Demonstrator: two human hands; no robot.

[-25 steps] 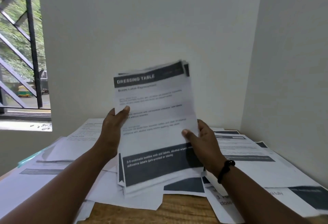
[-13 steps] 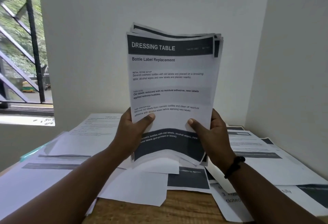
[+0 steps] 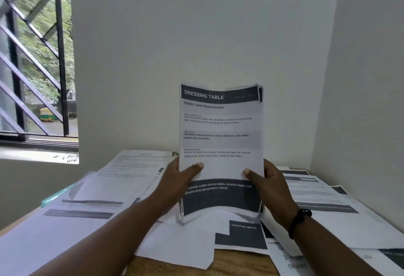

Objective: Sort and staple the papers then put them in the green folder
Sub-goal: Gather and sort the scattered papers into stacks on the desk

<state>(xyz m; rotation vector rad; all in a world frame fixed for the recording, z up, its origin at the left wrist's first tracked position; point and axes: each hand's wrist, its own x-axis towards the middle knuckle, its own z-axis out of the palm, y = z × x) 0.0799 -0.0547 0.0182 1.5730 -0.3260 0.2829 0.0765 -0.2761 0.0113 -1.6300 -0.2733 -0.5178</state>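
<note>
Where the bare wooden table [image 3: 229, 263] shows at the near edge, I see loose printed sheets [image 3: 179, 240] spread across it, overlapping to left and right. Just beyond, my left hand [image 3: 175, 185] and right hand [image 3: 271, 190] each grip a side of the paper stack [image 3: 220, 144], thumbs pressed on its front and fingers curled behind. The stack stands upright, its bottom edge down at the scattered sheets, top page headed "DRESSING TABLE". A black band [image 3: 298, 221] circles the right wrist. At the far left a green folder edge [image 3: 55, 196] peeks from under papers, below the barred window [image 3: 37, 68].
</note>
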